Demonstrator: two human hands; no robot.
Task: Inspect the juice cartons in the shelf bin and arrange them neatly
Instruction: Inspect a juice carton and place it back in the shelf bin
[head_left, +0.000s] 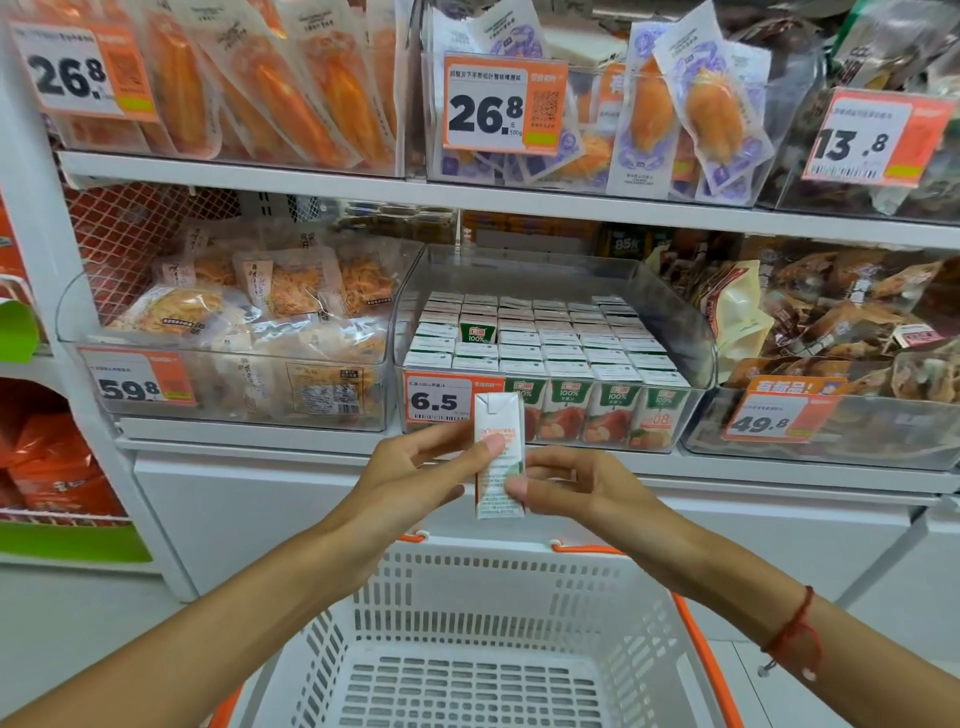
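Both hands are pinching one small white rectangular juice carton with green and orange print (498, 457), upright, in front of the shelf edge. The left hand (415, 480) is pressing its thumb on the carton's near face, its fingers reaching behind the left edge. The right hand (576, 486) is gripping the lower right edge between thumb and curled fingers; a red string bracelet (792, 631) is sitting on that wrist.

The carton is hanging clear of everything, above the far rim of a white perforated plastic shopping basket with orange trim (498, 566), and just in front of the clear plastic shelf bin (696, 332).

In the bin, the remaining juice cartons (566, 353) are standing in tight rows, tops level. One gap is showing in the second column from the left, exposing a green carton face (477, 332). An orange-and-white price tag reading 6.5 (447, 400) is covering the bin's front left wall.

Open room is lying above the packed cartons, under the white upper shelf board (363, 184). Neighbouring clear bins of bagged snacks (249, 312) are flanking closely.
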